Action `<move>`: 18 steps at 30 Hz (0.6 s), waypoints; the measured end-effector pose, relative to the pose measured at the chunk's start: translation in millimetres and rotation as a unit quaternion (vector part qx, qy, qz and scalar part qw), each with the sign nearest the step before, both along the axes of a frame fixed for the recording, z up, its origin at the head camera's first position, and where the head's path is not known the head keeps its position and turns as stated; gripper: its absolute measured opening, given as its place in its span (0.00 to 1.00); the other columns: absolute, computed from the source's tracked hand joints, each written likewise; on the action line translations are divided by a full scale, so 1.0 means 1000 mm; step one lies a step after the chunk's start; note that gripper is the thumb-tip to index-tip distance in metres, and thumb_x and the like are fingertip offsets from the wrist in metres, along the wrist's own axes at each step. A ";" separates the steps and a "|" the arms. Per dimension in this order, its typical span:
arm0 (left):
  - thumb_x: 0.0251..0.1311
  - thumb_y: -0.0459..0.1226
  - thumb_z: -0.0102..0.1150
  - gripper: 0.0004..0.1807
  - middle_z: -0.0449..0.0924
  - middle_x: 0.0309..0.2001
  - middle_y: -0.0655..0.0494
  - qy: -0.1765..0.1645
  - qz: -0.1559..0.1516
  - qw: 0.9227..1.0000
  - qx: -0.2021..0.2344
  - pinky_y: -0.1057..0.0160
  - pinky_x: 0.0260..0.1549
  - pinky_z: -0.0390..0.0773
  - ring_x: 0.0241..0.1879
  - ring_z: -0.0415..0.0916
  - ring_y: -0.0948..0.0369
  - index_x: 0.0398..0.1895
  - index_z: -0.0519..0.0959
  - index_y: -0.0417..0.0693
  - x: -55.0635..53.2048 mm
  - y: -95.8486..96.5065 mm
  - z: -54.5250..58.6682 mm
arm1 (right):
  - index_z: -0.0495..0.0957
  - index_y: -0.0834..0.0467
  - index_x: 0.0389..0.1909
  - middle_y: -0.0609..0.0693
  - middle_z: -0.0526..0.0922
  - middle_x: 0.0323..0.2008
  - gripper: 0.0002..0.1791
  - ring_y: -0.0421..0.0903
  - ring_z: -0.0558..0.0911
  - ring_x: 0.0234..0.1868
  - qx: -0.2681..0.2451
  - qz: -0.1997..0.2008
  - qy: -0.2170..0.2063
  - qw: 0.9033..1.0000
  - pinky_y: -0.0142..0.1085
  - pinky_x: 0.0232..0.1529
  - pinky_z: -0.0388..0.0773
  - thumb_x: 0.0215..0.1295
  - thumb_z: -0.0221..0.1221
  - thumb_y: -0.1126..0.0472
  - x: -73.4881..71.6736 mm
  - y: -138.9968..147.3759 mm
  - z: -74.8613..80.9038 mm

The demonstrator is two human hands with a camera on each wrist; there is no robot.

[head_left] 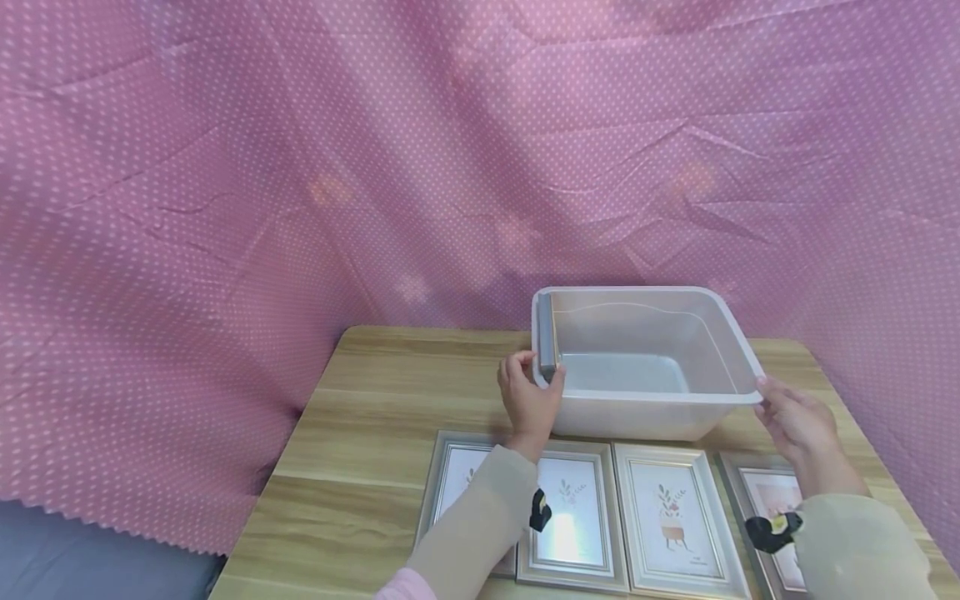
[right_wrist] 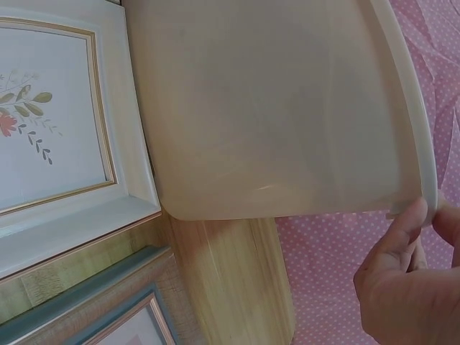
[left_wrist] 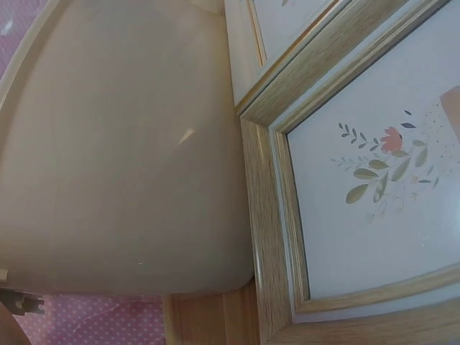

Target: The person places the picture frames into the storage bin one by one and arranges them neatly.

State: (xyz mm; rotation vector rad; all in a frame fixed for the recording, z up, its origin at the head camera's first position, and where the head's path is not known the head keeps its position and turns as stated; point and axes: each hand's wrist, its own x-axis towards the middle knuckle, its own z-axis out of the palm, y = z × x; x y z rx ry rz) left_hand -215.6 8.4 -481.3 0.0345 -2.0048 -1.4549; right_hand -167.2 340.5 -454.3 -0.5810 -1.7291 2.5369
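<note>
A translucent white plastic tub [head_left: 622, 417] stands at the table's back, behind several picture frames. Inside it a grey picture frame [head_left: 547, 333] stands on edge along the left wall. My left hand [head_left: 527, 407] grips the tub's near left corner, fingers outside and thumb beside the grey frame's near end. Whether the thumb presses that frame, I cannot tell. At the near right corner my right hand [head_left: 801, 421] pinches the rim [right_wrist: 424, 158], seen clearly in the right wrist view. Only a sliver of the left hand [left_wrist: 8, 330] enters the left wrist view.
In front of the tub lie a white frame [head_left: 675, 554] with a plant print, a silvery frame [head_left: 617, 533] left of it, another frame [head_left: 442, 467] partly under my left arm, and a darker frame [head_left: 738, 492] at right. Pink dotted cloth [head_left: 450, 167] hangs behind the wooden table [head_left: 360, 433].
</note>
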 end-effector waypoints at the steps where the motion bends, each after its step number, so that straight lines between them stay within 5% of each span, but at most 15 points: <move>1: 0.44 0.38 0.75 0.25 0.71 0.44 0.47 -0.004 -0.003 1.000 -0.003 0.59 0.50 0.74 0.47 0.69 0.54 0.43 0.71 0.44 0.001 -0.001 0.000 | 0.83 0.46 0.29 0.40 0.80 0.33 0.04 0.35 0.76 0.35 -0.003 0.000 0.002 1.000 0.22 0.38 0.77 0.59 0.65 0.60 0.000 0.000 0.000; 6: 0.48 0.45 0.72 0.34 0.69 0.55 0.48 -0.048 -0.056 0.997 0.005 0.53 0.57 0.67 0.55 0.66 0.56 0.58 0.69 0.46 0.007 -0.009 0.000 | 0.84 0.47 0.27 0.41 0.80 0.31 0.06 0.35 0.76 0.33 -0.012 -0.002 0.003 1.000 0.23 0.37 0.78 0.60 0.64 0.62 0.001 -0.001 0.001; 11: 0.49 0.55 0.69 0.48 0.56 0.69 0.57 -0.125 -0.132 0.983 -0.018 0.44 0.63 0.59 0.66 0.56 0.55 0.72 0.57 0.56 0.014 -0.023 -0.001 | 0.84 0.46 0.26 0.40 0.81 0.31 0.06 0.35 0.76 0.33 -0.006 -0.010 0.002 1.000 0.22 0.36 0.78 0.60 0.65 0.61 0.002 -0.002 0.001; 18: 0.46 0.55 0.71 0.57 0.46 0.74 0.58 -0.132 -0.218 0.963 -0.089 0.44 0.65 0.54 0.70 0.47 0.55 0.76 0.45 0.62 0.012 -0.049 -0.004 | 0.85 0.48 0.26 0.41 0.81 0.30 0.07 0.35 0.76 0.31 -0.022 -0.002 0.022 1.000 0.22 0.35 0.78 0.60 0.64 0.63 0.001 -0.003 0.002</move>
